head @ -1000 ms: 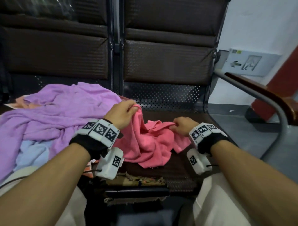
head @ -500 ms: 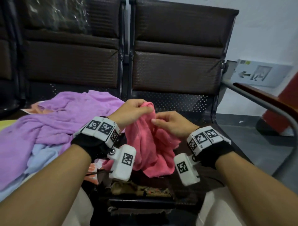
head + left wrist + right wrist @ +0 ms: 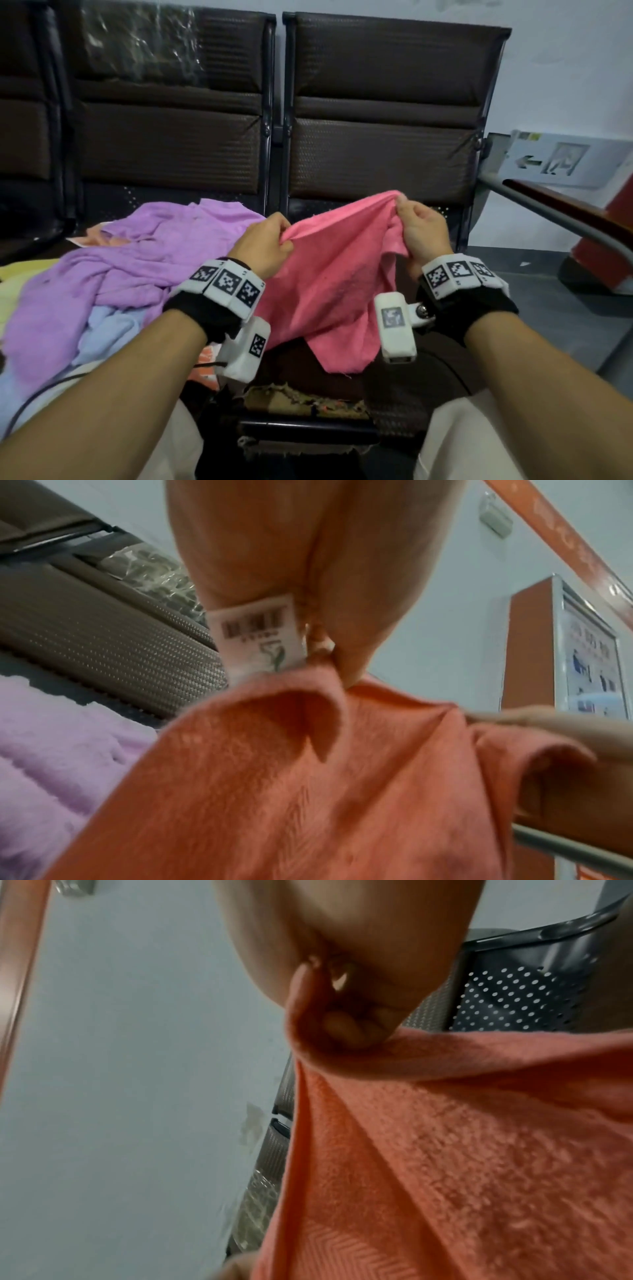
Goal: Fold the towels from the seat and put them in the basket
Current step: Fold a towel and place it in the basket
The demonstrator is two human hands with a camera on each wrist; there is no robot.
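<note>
A pink towel hangs spread between my two hands above the right seat. My left hand pinches its left top corner, where a white barcode label is sewn on. My right hand pinches the right top corner, raised a little higher. The wrist views show the same pink towel gripped in my left hand and in my right hand. A purple towel lies crumpled on the left seat over a light blue towel. No basket is in view.
Dark brown seat backs rise behind the towels. A metal armrest with a wooden top runs along the right side. A yellow cloth lies at the far left. The seat's front edge is torn.
Both hands have lifted the pink towel off the seat and drawn apart, so the bunched cloth now hangs open between them. The camera view has tilted up.
</note>
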